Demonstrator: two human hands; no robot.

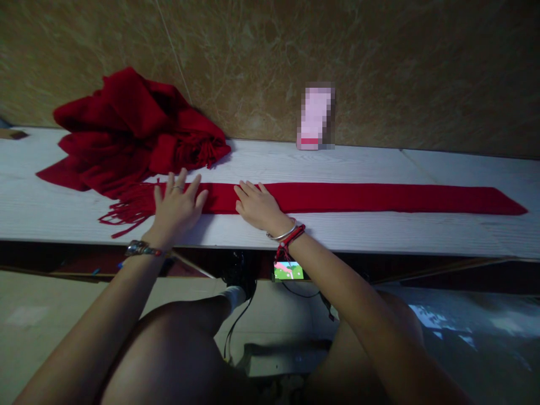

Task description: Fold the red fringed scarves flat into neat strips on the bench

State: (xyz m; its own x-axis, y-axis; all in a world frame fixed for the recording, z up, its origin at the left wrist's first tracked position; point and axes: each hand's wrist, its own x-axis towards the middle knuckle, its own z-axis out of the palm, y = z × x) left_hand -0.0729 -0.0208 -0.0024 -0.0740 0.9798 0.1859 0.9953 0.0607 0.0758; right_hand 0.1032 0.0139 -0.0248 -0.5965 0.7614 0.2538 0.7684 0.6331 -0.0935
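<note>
One long red scarf (379, 198) on table (358, 233), under splayed left hand (178, 203) near fringed left end (137, 203) and flat right hand (258, 207).

An indoor room, perhaps a home or a small shop; I cannot tell which. A white wood-grain desk (379, 230) has its back edge against a brown marbled wall (253, 50), with a dark shelf (88, 263) and 1 lit screen (289, 270) below its front edge, above a pale tiled floor (37, 320).
</note>
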